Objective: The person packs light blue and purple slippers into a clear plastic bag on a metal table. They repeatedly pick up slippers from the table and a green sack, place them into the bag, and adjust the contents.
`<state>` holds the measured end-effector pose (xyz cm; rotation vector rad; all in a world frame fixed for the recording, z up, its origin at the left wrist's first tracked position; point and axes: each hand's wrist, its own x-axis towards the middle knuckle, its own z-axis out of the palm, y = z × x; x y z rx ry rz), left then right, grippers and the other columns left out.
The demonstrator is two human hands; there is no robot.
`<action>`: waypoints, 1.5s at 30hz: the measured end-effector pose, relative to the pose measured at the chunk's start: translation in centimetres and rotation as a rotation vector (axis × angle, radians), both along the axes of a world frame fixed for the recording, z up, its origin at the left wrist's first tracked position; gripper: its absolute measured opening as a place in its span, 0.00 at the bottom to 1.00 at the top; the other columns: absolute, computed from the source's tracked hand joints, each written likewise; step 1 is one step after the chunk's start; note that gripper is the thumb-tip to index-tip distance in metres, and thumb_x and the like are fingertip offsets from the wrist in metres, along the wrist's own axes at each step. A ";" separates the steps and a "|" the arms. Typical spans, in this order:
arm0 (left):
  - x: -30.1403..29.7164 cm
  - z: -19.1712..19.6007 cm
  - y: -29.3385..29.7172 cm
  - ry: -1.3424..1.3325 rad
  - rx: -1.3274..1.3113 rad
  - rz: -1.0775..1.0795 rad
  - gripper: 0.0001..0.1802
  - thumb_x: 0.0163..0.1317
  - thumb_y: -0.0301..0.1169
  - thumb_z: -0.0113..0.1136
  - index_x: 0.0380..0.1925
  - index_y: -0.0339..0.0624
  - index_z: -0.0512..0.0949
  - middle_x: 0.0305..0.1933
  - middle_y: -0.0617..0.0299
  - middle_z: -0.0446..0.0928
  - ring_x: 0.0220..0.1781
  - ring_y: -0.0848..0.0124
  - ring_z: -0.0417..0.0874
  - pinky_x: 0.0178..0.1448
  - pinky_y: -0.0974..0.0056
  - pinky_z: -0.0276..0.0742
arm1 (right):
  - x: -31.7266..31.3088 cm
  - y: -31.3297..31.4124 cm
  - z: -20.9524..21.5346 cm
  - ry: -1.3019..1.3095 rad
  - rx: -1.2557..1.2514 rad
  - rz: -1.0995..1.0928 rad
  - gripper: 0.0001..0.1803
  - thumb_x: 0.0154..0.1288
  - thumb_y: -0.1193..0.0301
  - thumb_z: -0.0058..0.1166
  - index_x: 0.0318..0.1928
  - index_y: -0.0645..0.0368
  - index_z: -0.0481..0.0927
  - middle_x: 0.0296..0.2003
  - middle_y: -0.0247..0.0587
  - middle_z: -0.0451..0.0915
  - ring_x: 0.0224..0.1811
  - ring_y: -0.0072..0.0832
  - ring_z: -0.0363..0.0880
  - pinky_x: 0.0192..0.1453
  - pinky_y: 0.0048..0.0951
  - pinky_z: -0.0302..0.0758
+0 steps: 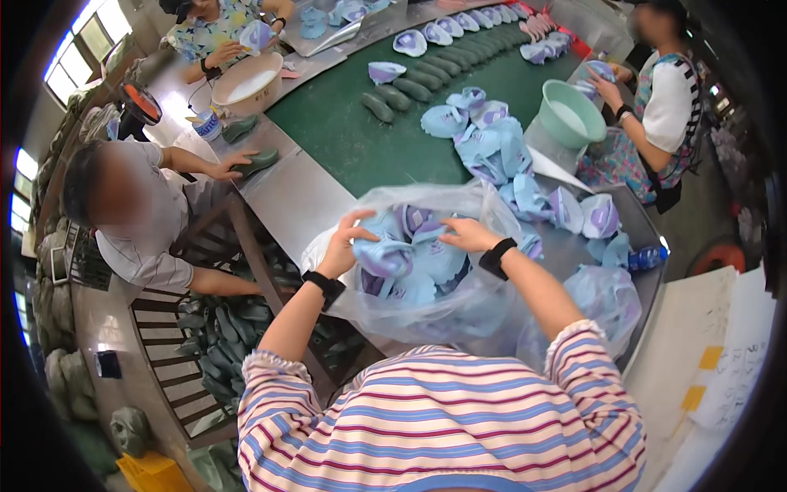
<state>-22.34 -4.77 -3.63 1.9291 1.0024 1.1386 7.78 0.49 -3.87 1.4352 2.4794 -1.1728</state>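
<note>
A clear plastic bag full of light-blue and purple shoe uppers stands in front of me at the table's near edge. At its left side, my left hand has its fingers and thumb bent round the edge of one blue-and-purple upper. My right hand reaches in over the bag's right side. Its bent fingertips pinch the edge of another upper at the top of the pile. Lower pieces show only dimly through the plastic.
Loose uppers lie heaped on the green table, beyond which stand rows of dark green shoe forms. At right are a mint basin and a blue bottle. Co-workers sit left, far left and right; a slatted crate holds more forms.
</note>
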 end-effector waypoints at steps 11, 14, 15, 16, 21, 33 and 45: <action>2.2 0.6 -3.3 -0.653 -0.563 0.048 0.07 0.49 0.18 0.56 0.28 0.41 0.76 0.58 0.54 0.64 0.56 0.57 0.68 0.56 0.57 0.67 | -7.4 -6.7 3.4 1.180 -0.803 -0.838 0.41 0.49 0.75 0.61 0.60 0.65 0.51 0.49 0.43 0.69 0.47 0.31 0.73 0.48 0.32 0.73; -0.4 -0.1 -3.7 0.223 -0.578 0.195 0.10 0.53 0.24 0.56 0.37 0.40 0.75 0.45 0.51 0.74 0.46 0.57 0.76 0.49 0.59 0.71 | -3.9 -5.8 1.6 1.183 -0.488 -0.922 0.33 0.50 0.76 0.60 0.56 0.66 0.58 0.46 0.44 0.71 0.45 0.33 0.74 0.48 0.34 0.74; -1.2 -1.2 -4.4 0.613 -0.552 0.166 0.10 0.52 0.24 0.55 0.36 0.40 0.75 0.44 0.49 0.75 0.45 0.57 0.77 0.48 0.60 0.72 | -2.5 -5.9 1.5 1.212 -0.592 -1.004 0.29 0.52 0.75 0.58 0.54 0.67 0.61 0.45 0.45 0.73 0.45 0.34 0.75 0.48 0.35 0.74; -1.7 -1.9 -5.1 1.002 -0.516 0.131 0.10 0.52 0.24 0.55 0.36 0.40 0.75 0.43 0.47 0.75 0.44 0.57 0.77 0.47 0.61 0.72 | -1.2 -6.2 1.5 1.235 -0.699 -1.086 0.25 0.54 0.74 0.57 0.51 0.67 0.63 0.44 0.45 0.74 0.44 0.35 0.75 0.48 0.36 0.74; -0.9 0.1 -5.9 0.718 -0.288 0.359 0.11 0.48 0.24 0.53 0.34 0.44 0.77 0.41 0.48 0.76 0.40 0.54 0.78 0.42 0.59 0.74 | 2.3 -7.5 -0.2 1.379 -1.001 -0.990 0.18 0.62 0.65 0.47 0.48 0.64 0.69 0.43 0.45 0.76 0.42 0.34 0.77 0.49 0.37 0.75; 1.7 0.7 -4.5 -1.091 -0.352 0.636 0.19 0.55 0.13 0.44 0.48 0.39 0.65 0.48 0.59 0.69 0.51 0.69 0.71 0.57 0.65 0.66 | 3.3 -9.1 3.5 1.386 -1.092 -0.738 0.21 0.65 0.58 0.42 0.47 0.63 0.71 0.40 0.42 0.78 0.38 0.30 0.79 0.44 0.29 0.76; 2.5 7.9 -4.8 -0.128 0.452 0.463 0.13 0.41 0.14 0.52 0.15 0.48 0.78 0.56 0.51 0.64 0.65 0.54 0.57 0.67 0.51 0.49 | 2.1 -7.8 4.3 1.765 -1.113 -0.606 0.22 0.67 0.59 0.37 0.51 0.64 0.68 0.45 0.46 0.75 0.46 0.33 0.76 0.52 0.34 0.73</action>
